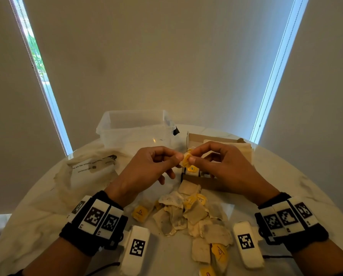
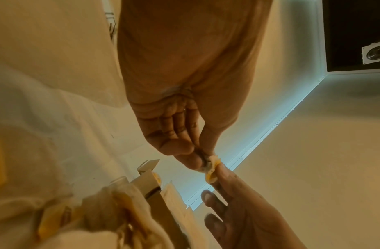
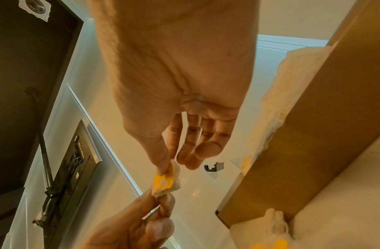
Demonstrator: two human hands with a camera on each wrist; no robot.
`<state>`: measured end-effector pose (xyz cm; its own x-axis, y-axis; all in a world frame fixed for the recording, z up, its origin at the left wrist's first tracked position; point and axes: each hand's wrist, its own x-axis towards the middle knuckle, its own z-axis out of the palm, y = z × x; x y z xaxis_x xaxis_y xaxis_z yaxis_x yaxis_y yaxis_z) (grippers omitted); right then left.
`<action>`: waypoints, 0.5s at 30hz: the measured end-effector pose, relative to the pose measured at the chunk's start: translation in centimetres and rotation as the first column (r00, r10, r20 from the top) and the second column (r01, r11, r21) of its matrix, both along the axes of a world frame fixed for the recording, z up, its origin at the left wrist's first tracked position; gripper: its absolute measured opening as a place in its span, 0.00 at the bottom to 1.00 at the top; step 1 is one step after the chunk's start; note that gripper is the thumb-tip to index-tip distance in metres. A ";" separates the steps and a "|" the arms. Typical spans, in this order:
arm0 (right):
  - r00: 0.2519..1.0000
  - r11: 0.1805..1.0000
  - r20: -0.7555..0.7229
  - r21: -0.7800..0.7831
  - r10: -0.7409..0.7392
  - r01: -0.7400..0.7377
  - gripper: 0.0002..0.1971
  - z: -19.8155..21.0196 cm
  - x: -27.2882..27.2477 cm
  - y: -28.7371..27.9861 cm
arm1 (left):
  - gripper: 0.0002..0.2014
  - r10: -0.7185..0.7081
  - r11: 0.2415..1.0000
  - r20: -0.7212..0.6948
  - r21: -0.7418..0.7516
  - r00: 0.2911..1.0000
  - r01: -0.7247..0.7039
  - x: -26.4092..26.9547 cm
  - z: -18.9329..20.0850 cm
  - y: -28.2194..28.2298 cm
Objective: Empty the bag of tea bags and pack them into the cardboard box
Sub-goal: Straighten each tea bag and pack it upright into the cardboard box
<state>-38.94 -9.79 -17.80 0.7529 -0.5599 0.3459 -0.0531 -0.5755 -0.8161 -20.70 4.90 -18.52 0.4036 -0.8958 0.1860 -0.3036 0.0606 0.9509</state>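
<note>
Small crumpled tea bag with yellow paper tag is held above the near edge of the open brown cardboard box, pinched from either side by the left hand and the right hand. Loose pile of beige tea bags lies on the round white table between the wrists. Emptied cream cloth bag lies left; clear plastic tub behind.

Yellow tag on the pinched tea bag, pale off-white paper beneath. Beige tea bags in the heap, flecked with yellow labels. Brown cardboard box. Cream cloth bag with dark print. White wrist blocks carry black-and-white square codes.
</note>
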 end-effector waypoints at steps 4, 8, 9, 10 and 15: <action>0.999 0.995 0.048 0.092 0.017 -0.021 0.11 0.3 -0.3 0.0 | 0.14 0.031 0.999 -0.050 0.031 0.998 -0.029 -0.1 0.0 -0.1; 0.995 0.974 0.101 0.226 -0.019 -0.004 0.13 0.6 -0.6 -0.5 | 0.21 0.071 0.997 -0.114 0.009 0.991 -0.071 -0.2 0.1 -0.3; 0.994 0.973 0.106 0.232 -0.036 0.010 0.13 0.6 -0.7 -0.7 | 0.20 0.072 0.997 -0.113 -0.007 0.991 -0.074 -0.3 0.1 -0.3; 0.993 0.974 0.108 0.225 -0.050 0.025 0.13 0.7 -0.7 -0.8 | 0.20 0.064 0.998 -0.106 -0.021 0.992 -0.067 -0.3 0.1 -0.3; 0.995 0.977 0.099 0.213 -0.030 0.008 0.10 1.1 -0.8 -0.5 | 0.17 -0.022 0.999 -0.053 -0.038 0.998 0.020 -0.8 0.1 -0.3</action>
